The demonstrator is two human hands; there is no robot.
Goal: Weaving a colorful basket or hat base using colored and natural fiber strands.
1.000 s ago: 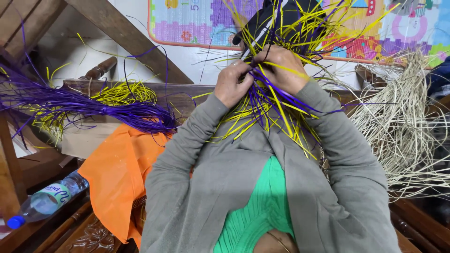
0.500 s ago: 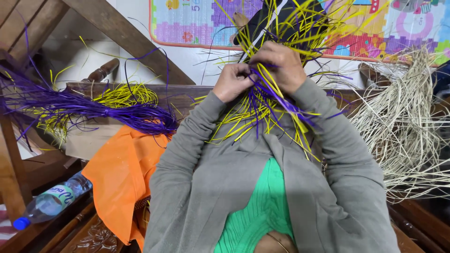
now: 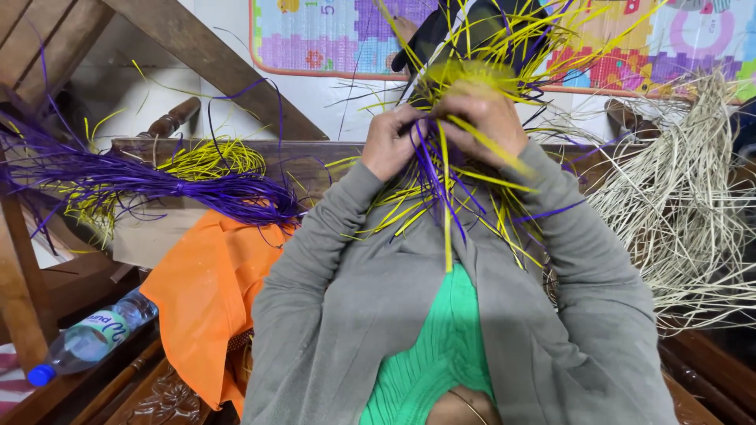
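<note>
Hands now higher, left hand (image 3: 391, 143) and right hand (image 3: 482, 118) seemingly clamped on yellow-purple strips (image 3: 441, 189), above orange cloth (image 3: 206, 295).

Yellow and purple strips (image 3: 449, 185): thin, flat, stiff lengths, interlaced in a loose bundle, held upright at chest height, ends fanned out upward and downward.

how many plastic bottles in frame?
1. A clear plastic bottle with a blue cap lies at lower left, beside the orange cloth. Others may be hidden behind the strand piles.
</note>
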